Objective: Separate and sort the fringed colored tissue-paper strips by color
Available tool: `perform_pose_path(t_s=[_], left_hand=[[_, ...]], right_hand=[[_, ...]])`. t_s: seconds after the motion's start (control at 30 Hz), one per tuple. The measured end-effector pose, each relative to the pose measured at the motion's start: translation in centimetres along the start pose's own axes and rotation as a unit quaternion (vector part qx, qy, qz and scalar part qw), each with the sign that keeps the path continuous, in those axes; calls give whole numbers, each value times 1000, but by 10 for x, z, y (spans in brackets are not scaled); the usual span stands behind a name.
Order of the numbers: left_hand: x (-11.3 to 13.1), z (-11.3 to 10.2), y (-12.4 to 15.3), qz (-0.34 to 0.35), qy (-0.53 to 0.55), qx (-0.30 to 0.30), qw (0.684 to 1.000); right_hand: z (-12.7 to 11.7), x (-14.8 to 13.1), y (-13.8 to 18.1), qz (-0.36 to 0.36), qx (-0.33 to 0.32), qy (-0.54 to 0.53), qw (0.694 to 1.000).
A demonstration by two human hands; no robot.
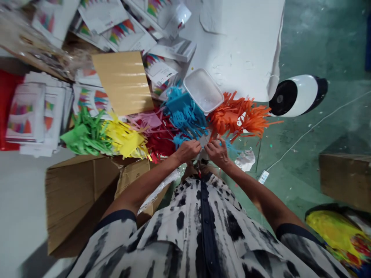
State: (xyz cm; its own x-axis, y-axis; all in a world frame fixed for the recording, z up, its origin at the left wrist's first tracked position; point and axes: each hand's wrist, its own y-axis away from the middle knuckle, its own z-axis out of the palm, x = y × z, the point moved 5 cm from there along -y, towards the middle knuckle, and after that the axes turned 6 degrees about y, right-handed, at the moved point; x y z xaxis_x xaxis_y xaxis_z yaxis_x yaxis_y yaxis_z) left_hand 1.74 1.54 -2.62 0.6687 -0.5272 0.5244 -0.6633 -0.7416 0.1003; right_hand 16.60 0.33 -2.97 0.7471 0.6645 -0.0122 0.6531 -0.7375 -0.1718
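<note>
My left hand [188, 150] and my right hand [218, 151] meet close together just below a row of fringed paper piles. Both have their fingers pinched on a small pale piece of paper [203, 141] between them. Right above them lie the blue fringed paper [182, 112] and the orange fringed paper [240, 116]. A red and pink pile [158, 135] sits to the left of my left hand. Further left are the yellow pile [126, 139] and the green pile [85, 135].
A white plastic tub [204, 90] rests on the blue and orange piles. Printed white packets [34, 112] are stacked at left and at the top. A brown card sheet [123, 81] leans behind. Open cardboard boxes [78, 193] stand below left. A white fan [295, 95] and cable lie on the green floor.
</note>
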Motion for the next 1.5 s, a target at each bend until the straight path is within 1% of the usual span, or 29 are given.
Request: perform_pose_path(t_s=[0.07, 0.1, 0.13, 0.17, 0.2, 0.27, 0.3, 0.33, 0.4, 0.43, 0.47, 0.5, 0.6, 0.67, 0.73, 0.83, 0.9, 0.97, 1.03, 1.1, 1.13, 1.17, 1.23, 1.3, 1.33, 1.37, 1.4, 1.47, 1.5], left_hand=[[0, -15, 4, -94, 84, 48, 991], [-1, -22, 6, -148, 146, 70, 976], [-2, -28, 8, -196, 222, 81, 952], [-1, -32, 8, -233, 306, 77, 920], [1, -35, 7, -254, 394, 57, 881], [12, -41, 2, -259, 543, 3, 799], [17, -46, 0, -256, 594, -12, 762], [22, -52, -2, -257, 632, -14, 731], [29, -64, -4, -270, 676, 8, 686], [32, -70, -4, -278, 686, 25, 672], [35, -76, -4, -283, 689, 42, 665], [37, -82, -5, -284, 686, 60, 667], [47, -100, -6, -264, 657, 102, 699], [54, -108, -8, -251, 647, 112, 711], [60, -110, -8, -255, 654, 106, 704], [67, -107, -8, -269, 682, 80, 676], [69, -108, -10, -256, 688, 84, 674], [69, -118, -14, -228, 667, 117, 699], [67, -133, -20, -191, 633, 168, 731], [65, -146, -27, -163, 619, 189, 745], [64, -149, -30, -157, 624, 188, 742], [62, -151, -32, -156, 634, 182, 735], [56, -150, -35, -169, 654, 187, 713], [46, -150, -35, -182, 666, 225, 688], [40, -150, -34, -189, 671, 246, 674], [34, -151, -33, -196, 676, 266, 658], [28, -154, -32, -201, 683, 285, 641], [13, -164, -30, -196, 701, 318, 608], [5, -171, -28, -187, 709, 334, 592]], right_hand=[[-16, 3, -3, -14, 16, -7, 1000], [-26, 5, -5, -21, 26, -10, 999], [-37, 7, -5, -28, 37, -14, 999], [-49, 11, -6, -34, 50, -21, 998], [-60, 14, -7, -38, 63, -29, 997], [-81, 23, -8, -38, 84, -46, 995], [-90, 28, -9, -34, 89, -55, 994], [-98, 32, -11, -28, 92, -63, 993], [-110, 40, -14, -16, 96, -75, 992], [-116, 42, -16, -10, 100, -75, 992], [-120, 44, -18, -5, 106, -71, 992], [-125, 44, -20, -3, 113, -62, 992], [-136, 42, -24, -6, 138, -35, 990], [-143, 40, -25, -4, 154, -31, 988], [-150, 41, -25, 24, 174, -36, 984], [-163, 47, -25, 111, 206, -90, 968], [-167, 52, -28, 178, 207, -184, 944], [-167, 55, -34, 226, 189, -313, 903], [-164, 57, -44, 255, 172, -432, 848], [-161, 61, -54, 275, 171, -503, 802], [-161, 64, -59, 280, 174, -518, 790], [-160, 66, -64, 280, 179, -524, 784], [-157, 68, -74, 267, 180, -533, 782], [-149, 62, -80, 251, 160, -539, 788], [-143, 56, -81, 248, 145, -528, 799], [-137, 50, -80, 246, 126, -502, 819], [-129, 43, -78, 238, 99, -462, 849], [-112, 29, -68, 210, 29, -354, 911], [-103, 24, -61, 192, -8, -308, 932]])
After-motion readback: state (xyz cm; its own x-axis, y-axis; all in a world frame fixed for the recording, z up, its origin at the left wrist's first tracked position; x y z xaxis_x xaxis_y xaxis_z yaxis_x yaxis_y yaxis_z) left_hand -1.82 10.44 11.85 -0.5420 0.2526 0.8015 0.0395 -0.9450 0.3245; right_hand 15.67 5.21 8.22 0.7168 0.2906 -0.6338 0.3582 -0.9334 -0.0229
